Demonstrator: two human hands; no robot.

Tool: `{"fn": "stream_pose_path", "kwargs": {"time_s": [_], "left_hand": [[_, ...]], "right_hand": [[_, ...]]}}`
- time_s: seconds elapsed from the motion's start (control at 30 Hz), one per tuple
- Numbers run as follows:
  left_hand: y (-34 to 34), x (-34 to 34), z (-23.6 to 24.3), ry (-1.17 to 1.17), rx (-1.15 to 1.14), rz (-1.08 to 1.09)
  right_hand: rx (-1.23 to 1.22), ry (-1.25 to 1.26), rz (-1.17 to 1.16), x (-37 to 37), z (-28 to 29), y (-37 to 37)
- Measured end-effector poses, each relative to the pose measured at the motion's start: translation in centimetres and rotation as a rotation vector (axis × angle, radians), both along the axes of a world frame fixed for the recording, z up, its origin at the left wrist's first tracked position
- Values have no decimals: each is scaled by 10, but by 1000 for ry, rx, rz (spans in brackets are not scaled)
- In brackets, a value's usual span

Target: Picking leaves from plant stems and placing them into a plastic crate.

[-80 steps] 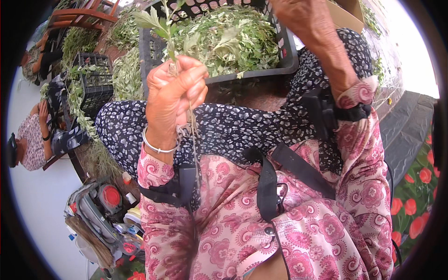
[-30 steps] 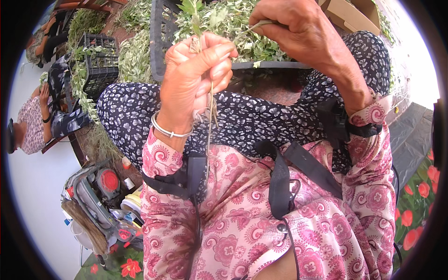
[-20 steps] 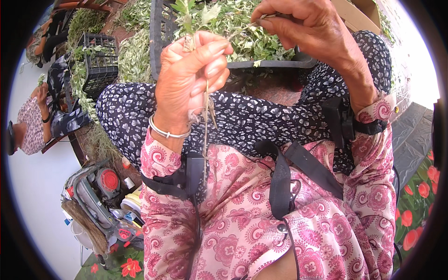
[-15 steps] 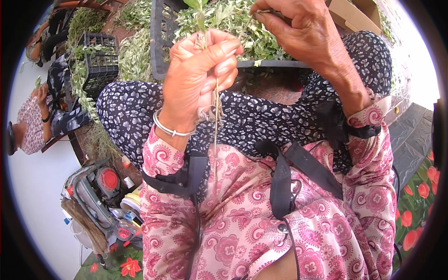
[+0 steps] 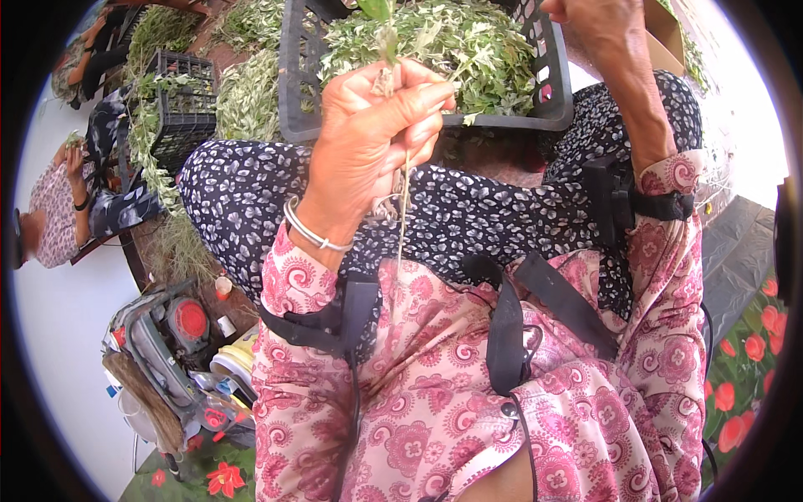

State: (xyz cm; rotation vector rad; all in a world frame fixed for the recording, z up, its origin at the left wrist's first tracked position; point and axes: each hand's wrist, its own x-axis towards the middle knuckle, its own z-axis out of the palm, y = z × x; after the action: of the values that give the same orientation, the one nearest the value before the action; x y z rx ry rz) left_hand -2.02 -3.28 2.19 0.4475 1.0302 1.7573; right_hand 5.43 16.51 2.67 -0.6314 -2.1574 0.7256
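My left hand (image 5: 372, 134) is closed around a leafy plant sprig (image 5: 386, 43), in front of the near side of a black plastic crate (image 5: 301, 125). Green leaves of the sprig stick up above the fist, and its thin pale stem hangs down below it. Withered bits droop by the palm. Inside the crate is a heap of picked green leaves (image 5: 435, 58). My right hand (image 5: 606, 33) is raised beyond the crate's right side. The upper edge of the picture cuts off most of its fingers, so whether it holds anything is hidden.
More cut greenery (image 5: 248, 92) lies on the floor left of the crate, beside a second black crate (image 5: 184, 109). Another person (image 5: 63, 201) sits at far left. A cardboard box (image 5: 665, 42) stands at the right back. Lower left is a grey machine with a red round part (image 5: 191, 318).
My right hand has moved right and away from the crate, partly out of the picture. My left hand keeps its hold on the sprig. The whole view has shifted slightly.
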Motion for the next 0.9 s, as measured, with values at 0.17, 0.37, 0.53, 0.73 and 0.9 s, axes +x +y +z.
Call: {"fn": "stream_pose_path", "kwargs": {"time_s": [0.17, 0.37, 0.53, 0.73, 0.9], "left_hand": [[0, -1, -2, 69, -113, 2], [4, 1, -10, 101, -155, -39], [10, 7, -13, 184, -197, -36], [10, 10, -16, 263, -227, -60], [10, 1, -12, -40, -162, -72]], "right_hand": [[-158, -189, 193, -1, 20, -14], [-710, -278, 662, 1, 30, -36], [-997, -249, 690, 0, 26, -45], [-877, -230, 680, 1, 19, -49], [-1147, 44, 685, 3, 12, -36]]}}
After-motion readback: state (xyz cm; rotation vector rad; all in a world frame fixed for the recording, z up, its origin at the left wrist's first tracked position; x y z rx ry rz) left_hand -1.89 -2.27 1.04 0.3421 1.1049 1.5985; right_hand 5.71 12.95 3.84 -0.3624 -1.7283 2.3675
